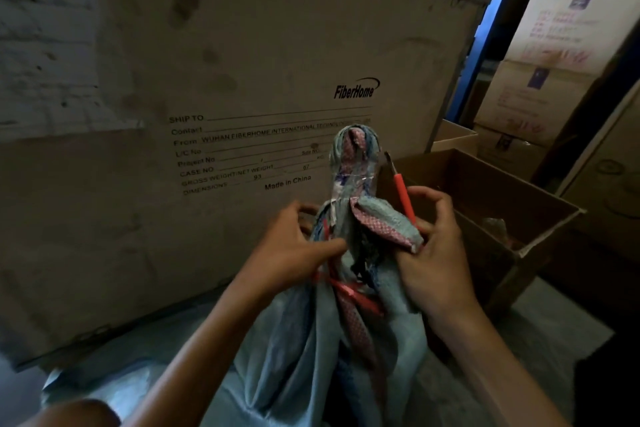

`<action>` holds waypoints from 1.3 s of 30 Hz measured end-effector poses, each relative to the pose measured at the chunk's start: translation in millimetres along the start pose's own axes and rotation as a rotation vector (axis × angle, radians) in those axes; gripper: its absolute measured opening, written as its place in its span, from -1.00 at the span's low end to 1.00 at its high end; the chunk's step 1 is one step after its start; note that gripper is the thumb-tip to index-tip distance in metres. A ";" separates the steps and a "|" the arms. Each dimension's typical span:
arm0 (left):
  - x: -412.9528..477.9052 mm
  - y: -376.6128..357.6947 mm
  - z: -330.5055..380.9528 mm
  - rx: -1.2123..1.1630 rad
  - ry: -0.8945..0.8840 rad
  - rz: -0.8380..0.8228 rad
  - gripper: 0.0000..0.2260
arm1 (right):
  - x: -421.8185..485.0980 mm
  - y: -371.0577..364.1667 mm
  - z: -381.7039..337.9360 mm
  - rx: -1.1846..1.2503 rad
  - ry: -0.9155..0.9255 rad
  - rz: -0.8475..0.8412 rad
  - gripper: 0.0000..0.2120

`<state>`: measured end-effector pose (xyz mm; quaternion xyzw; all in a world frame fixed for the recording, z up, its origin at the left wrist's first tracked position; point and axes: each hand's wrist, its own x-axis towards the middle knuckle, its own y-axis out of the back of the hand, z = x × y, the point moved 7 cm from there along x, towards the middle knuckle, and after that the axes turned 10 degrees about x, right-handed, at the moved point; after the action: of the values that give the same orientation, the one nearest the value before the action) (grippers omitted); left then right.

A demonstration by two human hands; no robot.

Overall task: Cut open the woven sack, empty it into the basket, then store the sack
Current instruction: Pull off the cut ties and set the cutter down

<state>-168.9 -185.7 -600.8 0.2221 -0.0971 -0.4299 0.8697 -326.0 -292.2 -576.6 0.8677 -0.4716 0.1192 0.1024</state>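
The sack (pixel 322 340) stands up between your hands, long way up-down, w/ its tied neck (pixel 349 163) pointing up at the big crate (pixel 207 80). Your left hand (pixel 294 246) pinches the neck's left side. Your right hand (pixel 433 253) is closed on a fold & the red cutter (pixel 403 198) (blade up, just beside the neck), so it's nearer the cut.

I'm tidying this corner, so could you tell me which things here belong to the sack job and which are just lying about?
In use:
- woven sack, gripped by left hand
- red-handled cutter in right hand

Lying about:
- FiberHome crate
- open cardboard box
- stacked cartons
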 end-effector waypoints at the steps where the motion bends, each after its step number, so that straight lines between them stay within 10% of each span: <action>1: 2.5 -2.7 -4.8 -0.027 0.031 -0.020 -0.55 | 2.0 2.6 1.3 -0.018 -0.017 -0.004 -0.31; 4: 5.1 -3.2 -3.8 -0.042 0.028 -0.070 -0.94 | 7.7 12.7 0.9 -0.078 -0.052 -0.012 -0.27; 13: 11.6 5.4 -0.5 -0.222 -0.011 0.010 -0.65 | 7.0 10.7 -5.5 0.042 -0.129 -0.011 -0.34; 18: 8.6 1.4 5.6 -0.489 -0.015 0.026 -0.73 | -1.7 -17.4 17.1 0.207 -0.288 -0.145 0.03; 20: 7.6 -4.9 8.8 -0.430 -0.085 0.029 -0.90 | 2.8 -16.5 20.0 0.252 -0.246 -0.059 -0.17; 24: 8.7 -15.2 -1.0 -0.065 -0.083 -0.032 -0.39 | 11.1 -5.7 18.6 0.228 -0.215 -0.018 -0.30; 28: 8.4 -8.5 1.9 0.131 -0.038 -0.003 -0.55 | 16.5 0.5 10.2 -0.051 -0.133 -0.117 -0.30; 39: -2.0 -8.8 -1.1 -0.082 -0.134 -0.470 -0.69 | 14.5 19.2 9.4 0.268 -0.529 -0.296 -0.80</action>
<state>-176.0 -188.4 -605.8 0.1742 -0.0826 -0.6377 0.7458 -333.4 -316.7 -579.8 0.9335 -0.3306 -0.0657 -0.1224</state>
